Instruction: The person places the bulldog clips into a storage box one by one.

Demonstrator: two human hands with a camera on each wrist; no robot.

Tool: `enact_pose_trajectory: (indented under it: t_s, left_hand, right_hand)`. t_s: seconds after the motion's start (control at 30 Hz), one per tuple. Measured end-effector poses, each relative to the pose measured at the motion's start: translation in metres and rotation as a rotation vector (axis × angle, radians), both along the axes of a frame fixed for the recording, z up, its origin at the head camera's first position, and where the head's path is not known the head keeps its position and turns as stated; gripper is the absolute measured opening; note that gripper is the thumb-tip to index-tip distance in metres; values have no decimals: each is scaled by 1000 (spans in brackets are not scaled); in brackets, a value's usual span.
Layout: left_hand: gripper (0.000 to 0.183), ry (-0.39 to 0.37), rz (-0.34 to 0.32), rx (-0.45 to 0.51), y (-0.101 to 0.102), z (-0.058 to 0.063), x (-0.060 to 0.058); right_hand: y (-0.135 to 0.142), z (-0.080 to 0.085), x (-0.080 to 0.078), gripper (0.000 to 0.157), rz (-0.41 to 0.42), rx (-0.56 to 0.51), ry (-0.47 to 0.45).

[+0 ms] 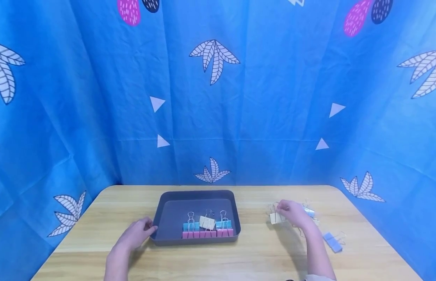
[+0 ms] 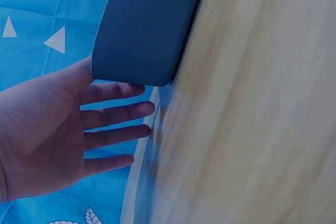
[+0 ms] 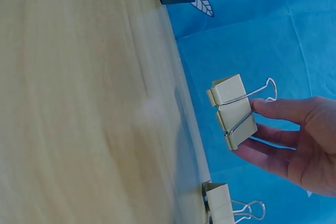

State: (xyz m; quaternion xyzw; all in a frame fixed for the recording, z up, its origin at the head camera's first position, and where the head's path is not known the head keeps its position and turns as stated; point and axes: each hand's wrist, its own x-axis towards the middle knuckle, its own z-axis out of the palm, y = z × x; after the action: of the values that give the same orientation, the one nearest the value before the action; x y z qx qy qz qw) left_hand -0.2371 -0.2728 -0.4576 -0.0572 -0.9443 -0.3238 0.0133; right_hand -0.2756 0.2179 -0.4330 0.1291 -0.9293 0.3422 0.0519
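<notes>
My left hand (image 1: pixel 137 233) is at the left end of the dark grey tray (image 1: pixel 166 241), its thumb over the rim. In the left wrist view the fingers extend beside the tray's end wall and the thumb tip is hidden. My right hand (image 1: pixel 293 212) holds a cream binder clip (image 3: pixel 236 111) above the table, thumb at its wire handles and fingers behind. Another cream binder clip (image 3: pixel 219 203) lies lower in the right wrist view. Pink binder clips (image 1: pixel 208 234) line the tray's near side, with blue clips (image 1: pixel 191 226) and a cream clip (image 1: pixel 207 223) behind them.
Right of the tray, a light blue binder clip (image 1: pixel 309 212) lies beyond my right hand and a periwinkle binder clip (image 1: pixel 333 242) nearer the table's right edge. More clips are partly hidden by the hand. A blue patterned curtain (image 1: pixel 274 117) surrounds the wooden table (image 1: pixel 253 257).
</notes>
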Motion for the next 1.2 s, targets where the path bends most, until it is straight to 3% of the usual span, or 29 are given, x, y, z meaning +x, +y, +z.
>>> enact_pose_trajectory:
  t_s: [0.43, 0.97, 1.2]
  left_hand:
    - [19, -24, 7, -1, 0, 1, 0]
    - [24, -17, 12, -11, -1, 0, -1]
    - [24, -14, 10, -15, -1, 1, 0]
  right_hand:
    - [-14, 16, -1, 8, -67, 44, 6]
    - [-37, 19, -8, 5, 36, 1, -10]
    - [-47, 24, -11, 5, 29, -16, 20]
